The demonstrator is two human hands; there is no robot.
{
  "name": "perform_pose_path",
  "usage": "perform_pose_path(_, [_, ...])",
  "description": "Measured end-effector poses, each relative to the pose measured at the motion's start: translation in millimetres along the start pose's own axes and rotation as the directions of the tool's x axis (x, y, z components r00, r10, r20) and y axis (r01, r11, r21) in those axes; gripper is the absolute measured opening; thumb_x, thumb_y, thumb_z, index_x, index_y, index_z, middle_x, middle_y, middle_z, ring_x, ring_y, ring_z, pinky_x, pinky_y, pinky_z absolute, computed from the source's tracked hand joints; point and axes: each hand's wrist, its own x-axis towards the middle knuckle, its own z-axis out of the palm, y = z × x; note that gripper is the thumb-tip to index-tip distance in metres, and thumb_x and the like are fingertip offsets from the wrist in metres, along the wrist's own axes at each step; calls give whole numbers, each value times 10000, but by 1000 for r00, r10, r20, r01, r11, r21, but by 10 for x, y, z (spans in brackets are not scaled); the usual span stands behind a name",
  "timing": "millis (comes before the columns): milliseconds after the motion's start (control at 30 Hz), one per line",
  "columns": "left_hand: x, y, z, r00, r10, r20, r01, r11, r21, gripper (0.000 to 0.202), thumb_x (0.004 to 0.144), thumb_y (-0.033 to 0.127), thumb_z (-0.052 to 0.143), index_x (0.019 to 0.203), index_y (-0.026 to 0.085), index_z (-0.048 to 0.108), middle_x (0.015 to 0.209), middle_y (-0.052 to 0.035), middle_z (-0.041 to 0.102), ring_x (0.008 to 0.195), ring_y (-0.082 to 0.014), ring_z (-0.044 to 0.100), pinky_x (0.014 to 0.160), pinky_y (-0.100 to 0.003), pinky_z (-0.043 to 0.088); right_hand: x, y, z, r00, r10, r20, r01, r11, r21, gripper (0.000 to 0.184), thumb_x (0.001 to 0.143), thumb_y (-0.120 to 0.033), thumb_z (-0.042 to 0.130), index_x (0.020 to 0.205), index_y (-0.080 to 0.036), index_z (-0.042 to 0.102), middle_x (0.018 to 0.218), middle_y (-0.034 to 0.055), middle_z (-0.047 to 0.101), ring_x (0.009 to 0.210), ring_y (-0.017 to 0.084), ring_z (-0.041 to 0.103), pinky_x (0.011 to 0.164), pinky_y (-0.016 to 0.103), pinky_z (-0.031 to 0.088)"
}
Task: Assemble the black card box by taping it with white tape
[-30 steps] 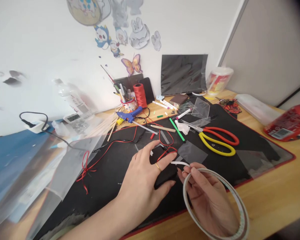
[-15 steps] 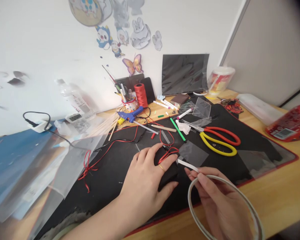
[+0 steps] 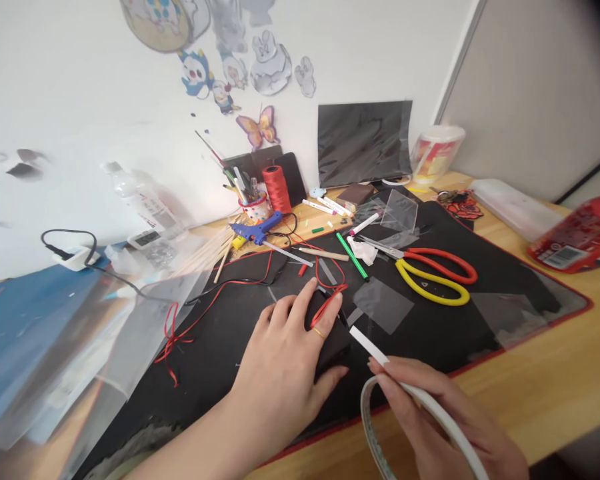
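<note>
My left hand is laid over a black box-like object, its fingers along the far part and its thumb on the near side. A loop of red cord lies on top of that object by the index finger. Pinched in my right hand is a roll of white tape. A short strip of the tape sticks out past the fingertips, its free end close to the right edge of the black object. Whether the strip touches it, I cannot tell.
Scissors with red and yellow handles lie beyond my right hand, near a clear plastic sheet and a green pen. A blue glue gun, a red thread spool and a red can stand farther out.
My right hand has turned the tape roll, so the ring now shows more edge-on. The tape's strip has swung to a steeper slant. My left hand stays on the black object.
</note>
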Motion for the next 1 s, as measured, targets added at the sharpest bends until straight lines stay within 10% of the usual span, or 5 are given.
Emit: perform_pose_path(1000, [45, 81, -77, 995, -101, 9, 101, 988, -113, 382, 918, 358, 265, 1263, 258, 394, 1328, -94, 381, 1136, -277, 401, 915, -527, 367, -39, 5, 38, 999, -18, 38, 19, 1000, -12, 101, 693, -198, 662, 767, -265, 677, 702, -45, 716, 572, 100, 663, 580, 119, 541])
